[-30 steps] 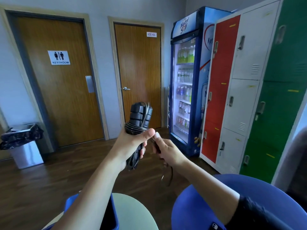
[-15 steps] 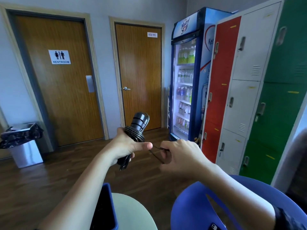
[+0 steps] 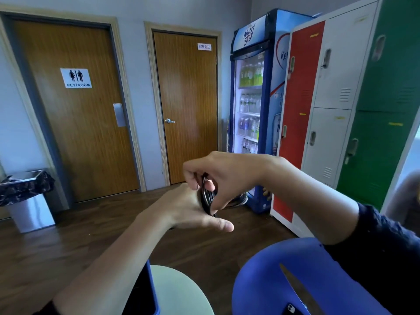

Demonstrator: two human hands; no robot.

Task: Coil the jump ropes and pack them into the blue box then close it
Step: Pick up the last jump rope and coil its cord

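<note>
The rope (image 3: 207, 197), a glossy black bundle with thin cord loops, sits in the air between both hands. The right hand (image 3: 229, 173) curls its fingers (image 3: 193, 184) down round the cord. The left hand (image 3: 186, 210) backs the bundle, thumb straight; its fingers are hidden, so I cannot tell their grip

The rope (image 3: 207, 197) is black. Box (image 3: 151, 291) and chair (image 3: 268, 283) are blue, the table (image 3: 181, 292) pale green. The doors (image 3: 77, 133) show brown wood grain, the floor (image 3: 68, 246) darker brown planks. The lockers (image 3: 341, 64) run red, white, green. The fridge (image 3: 263, 133) is blue, the sleeve (image 3: 386, 258) dark navy.
</note>
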